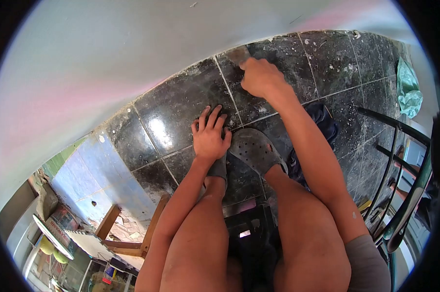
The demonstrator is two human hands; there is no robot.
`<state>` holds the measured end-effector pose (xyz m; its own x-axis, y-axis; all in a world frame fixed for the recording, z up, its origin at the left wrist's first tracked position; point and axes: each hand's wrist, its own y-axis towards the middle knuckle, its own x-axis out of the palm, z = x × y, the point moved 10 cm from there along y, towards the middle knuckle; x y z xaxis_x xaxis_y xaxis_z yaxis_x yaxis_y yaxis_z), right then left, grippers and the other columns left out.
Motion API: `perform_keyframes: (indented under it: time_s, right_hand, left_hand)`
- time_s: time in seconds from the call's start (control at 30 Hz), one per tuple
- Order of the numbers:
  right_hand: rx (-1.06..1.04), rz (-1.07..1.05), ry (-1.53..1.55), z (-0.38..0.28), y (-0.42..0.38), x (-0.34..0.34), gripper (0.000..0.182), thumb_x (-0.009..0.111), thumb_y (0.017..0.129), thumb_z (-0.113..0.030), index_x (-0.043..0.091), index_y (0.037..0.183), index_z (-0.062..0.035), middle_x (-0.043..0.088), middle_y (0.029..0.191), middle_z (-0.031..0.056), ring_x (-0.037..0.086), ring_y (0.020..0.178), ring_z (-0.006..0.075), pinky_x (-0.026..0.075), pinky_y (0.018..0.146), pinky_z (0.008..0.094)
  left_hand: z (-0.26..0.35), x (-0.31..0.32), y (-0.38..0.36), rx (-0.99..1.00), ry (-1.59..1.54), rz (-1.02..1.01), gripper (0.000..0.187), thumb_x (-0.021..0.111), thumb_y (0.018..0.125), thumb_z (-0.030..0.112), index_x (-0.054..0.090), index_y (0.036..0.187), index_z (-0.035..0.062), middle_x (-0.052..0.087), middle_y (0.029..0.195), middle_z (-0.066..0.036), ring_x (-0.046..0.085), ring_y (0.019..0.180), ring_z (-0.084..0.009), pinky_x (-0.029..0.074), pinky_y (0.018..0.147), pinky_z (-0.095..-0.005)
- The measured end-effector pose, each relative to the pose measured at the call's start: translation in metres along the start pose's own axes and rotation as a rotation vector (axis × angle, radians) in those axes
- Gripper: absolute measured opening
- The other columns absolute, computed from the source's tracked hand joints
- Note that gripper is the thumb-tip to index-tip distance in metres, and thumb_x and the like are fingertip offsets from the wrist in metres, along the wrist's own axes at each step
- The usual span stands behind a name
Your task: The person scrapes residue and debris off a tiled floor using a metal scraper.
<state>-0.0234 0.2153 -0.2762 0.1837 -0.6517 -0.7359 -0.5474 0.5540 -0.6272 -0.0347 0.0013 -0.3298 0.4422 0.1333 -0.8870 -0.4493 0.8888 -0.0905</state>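
Observation:
My right hand (262, 77) is closed in a fist near the foot of the wall, its fingers wrapped round a scraper. The scraper's flat, brownish-grey blade (238, 55) sticks out beyond the knuckles, by the edge where the black tiles meet the wall; its handle is hidden in my grip. My left hand (209, 132) has its fingers spread over the tiled floor (181, 100), just in front of my left clog. A grey clog (255, 150) with holes is on my right foot. White specks and smears dot the dark tiles.
The pale wall (108, 53) curves along the front. Dark cloth (323, 121) lies right of my right foot. A green plastic bag (409, 90) and a black metal-framed chair (400, 126) are at the right. Lower left are a wooden frame (149, 226) and a blue sheet (95, 170).

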Motion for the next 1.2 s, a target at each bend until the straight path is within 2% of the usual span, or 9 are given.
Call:
perform_keyframes:
  time_s: [0.27,0.47,0.6,0.73,0.8,1.0,1.2]
  right_hand:
    - [0.025,-0.050,-0.023,0.009,-0.020,0.008,0.035,0.067,0.091,-0.016,0.071,0.123,-0.0019,0.071,0.127,0.0243,0.067,0.121,0.0436,0.056,0.100,0.0507]
    - [0.025,0.011,0.011,-0.004,0.001,-0.006,0.034,0.065,0.090,-0.013,0.072,0.122,-0.0015,0.070,0.126,0.0256,0.068,0.119,0.0441,0.057,0.100,0.0518]
    - [-0.018,-0.026,-0.026,0.003,-0.030,0.013,0.032,0.063,0.090,-0.011,0.072,0.119,-0.0004,0.070,0.124,0.0278,0.069,0.118,0.0445,0.057,0.099,0.0527]
    - [-0.028,-0.014,-0.033,-0.009,-0.025,0.008,0.032,0.062,0.091,-0.009,0.072,0.120,-0.0006,0.071,0.124,0.0268,0.069,0.117,0.0444,0.057,0.099,0.0524]
    - [-0.033,-0.012,-0.024,-0.018,-0.004,-0.002,0.032,0.062,0.091,-0.009,0.072,0.120,-0.0005,0.071,0.124,0.0263,0.069,0.117,0.0439,0.057,0.099,0.0521]
    - [-0.039,-0.029,-0.048,-0.008,-0.028,0.014,0.031,0.063,0.092,-0.010,0.072,0.121,-0.0006,0.072,0.124,0.0240,0.070,0.117,0.0421,0.058,0.098,0.0507]
    - [-0.032,-0.046,-0.012,-0.024,-0.004,-0.001,0.032,0.063,0.092,-0.009,0.072,0.121,-0.0013,0.072,0.124,0.0241,0.069,0.117,0.0426,0.057,0.099,0.0514]
  left_hand:
    - [-0.001,0.000,0.000,0.007,-0.013,0.013,0.041,0.065,0.088,0.024,0.068,0.128,0.0150,0.053,0.154,-0.003,0.041,0.148,-0.0313,0.033,0.116,-0.0549]
    - [0.000,-0.001,-0.001,0.003,-0.005,0.004,0.042,0.065,0.087,0.024,0.068,0.128,0.0154,0.053,0.154,-0.003,0.041,0.148,-0.0308,0.033,0.116,-0.0545]
    - [-0.001,-0.004,0.002,0.009,-0.010,0.029,0.041,0.066,0.087,0.024,0.069,0.127,0.0154,0.054,0.154,-0.003,0.042,0.147,-0.0307,0.034,0.115,-0.0538]
    - [0.001,-0.002,0.001,0.028,0.020,0.040,0.042,0.065,0.086,0.025,0.068,0.127,0.0143,0.053,0.154,-0.003,0.041,0.147,-0.0289,0.035,0.113,-0.0521]
    - [0.001,-0.002,0.002,0.020,0.004,0.039,0.041,0.065,0.087,0.025,0.069,0.126,0.0149,0.054,0.153,-0.003,0.041,0.147,-0.0301,0.034,0.114,-0.0532]
    - [-0.001,-0.001,0.002,-0.006,-0.016,0.007,0.041,0.065,0.087,0.025,0.068,0.127,0.0152,0.053,0.154,-0.003,0.040,0.148,-0.0311,0.033,0.116,-0.0556]
    - [0.000,-0.001,0.003,0.005,-0.007,0.011,0.042,0.065,0.088,0.025,0.068,0.128,0.0156,0.052,0.155,-0.003,0.040,0.149,-0.0311,0.033,0.116,-0.0560]
